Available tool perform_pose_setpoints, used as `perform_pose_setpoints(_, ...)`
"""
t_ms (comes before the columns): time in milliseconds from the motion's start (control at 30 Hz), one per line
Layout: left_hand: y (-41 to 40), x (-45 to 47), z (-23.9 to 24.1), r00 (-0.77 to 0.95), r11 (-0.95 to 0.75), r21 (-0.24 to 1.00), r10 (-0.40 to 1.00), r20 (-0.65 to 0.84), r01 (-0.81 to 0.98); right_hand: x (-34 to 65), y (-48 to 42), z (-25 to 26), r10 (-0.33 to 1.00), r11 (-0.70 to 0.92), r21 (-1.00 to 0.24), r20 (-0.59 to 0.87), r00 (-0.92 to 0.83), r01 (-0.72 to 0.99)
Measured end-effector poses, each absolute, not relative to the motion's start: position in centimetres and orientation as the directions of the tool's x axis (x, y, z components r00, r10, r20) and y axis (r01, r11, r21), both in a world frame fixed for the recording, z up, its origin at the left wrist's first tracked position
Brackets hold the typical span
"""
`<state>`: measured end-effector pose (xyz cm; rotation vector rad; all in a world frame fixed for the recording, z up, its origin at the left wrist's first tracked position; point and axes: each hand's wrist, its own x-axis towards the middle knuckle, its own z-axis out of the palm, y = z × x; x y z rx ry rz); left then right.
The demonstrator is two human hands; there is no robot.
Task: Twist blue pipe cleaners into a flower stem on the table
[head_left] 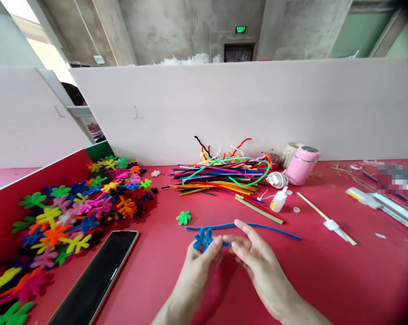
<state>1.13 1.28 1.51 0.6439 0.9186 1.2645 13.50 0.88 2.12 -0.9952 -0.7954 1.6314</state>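
Note:
A blue pipe-cleaner flower (pixel 204 240), with several looped petals, is pinched between the thumb and fingers of my left hand (pixel 199 266). My right hand (pixel 261 257) meets it from the right, a petal end lying between its thumb and a fingertip while the index finger stretches upward. Just beyond both hands a straight blue pipe cleaner (pixel 271 229) lies across the red table. A finished-looking green pipe-cleaner flower (pixel 184 218) rests flat to the upper left of my left hand. The lower fingers of both hands are partly hidden.
Many coloured pipe-cleaner flowers (pixel 77 243) pile up at left, beside a black phone (pixel 95 275). Bundled pipe cleaners (pixel 220 176) lie at the back. To the right are a glue bottle (pixel 279 200), a pink flask (pixel 302 166), a wooden stick (pixel 314 208) and a white partition (pixel 244 108) behind.

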Motion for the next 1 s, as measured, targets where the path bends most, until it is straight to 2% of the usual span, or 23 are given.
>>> perform_pose_setpoints(100, 1.5, 1.1, 1.5, 0.084, 0.234, 0.786, 0.97, -0.228, -0.572, 13.9, 1.3, 2.0, 0.987, -0.156, -0.962, -0.141, -0.082, -0.225)
perform_pose_setpoints(200, 1.5, 1.1, 1.7, 0.106, 0.269, 0.774, 0.961, -0.255, -0.574, 14.2, 1.6, 1.7, 0.994, -0.022, -0.998, -0.014, -0.11, -0.067)
perform_pose_setpoints(367, 1.3, 1.3, 1.6, 0.127, 0.302, 0.781, 0.952, -0.279, -0.547, 13.9, 1.3, 1.5, 0.979, 0.038, -0.999, 0.031, -0.201, 0.03)
perform_pose_setpoints(633, 1.2, 1.2, 0.9, 0.032, 0.196, 0.899, 0.979, -0.2, -0.391, 13.3, 0.9, 0.9, 0.991, 0.073, -0.997, 0.07, -0.116, 0.015)
perform_pose_setpoints(800, 1.4, 0.8, 1.4, 0.059, 0.215, 0.869, 0.976, -0.212, -0.446, 14.0, 1.2, 1.4, 0.996, 0.039, -0.999, 0.038, -0.085, 0.01)
perform_pose_setpoints(867, 1.4, 0.9, 1.5, 0.153, 0.283, 0.836, 0.959, -0.239, -0.471, 14.2, 1.4, 1.9, 0.997, -0.011, -0.996, -0.004, -0.077, -0.093)
perform_pose_setpoints(1000, 1.3, 1.2, 1.5, 0.347, 0.394, 0.804, 0.904, -0.251, -0.445, 14.3, 1.8, 2.2, 0.967, -0.15, -0.928, -0.066, -0.246, -0.341)
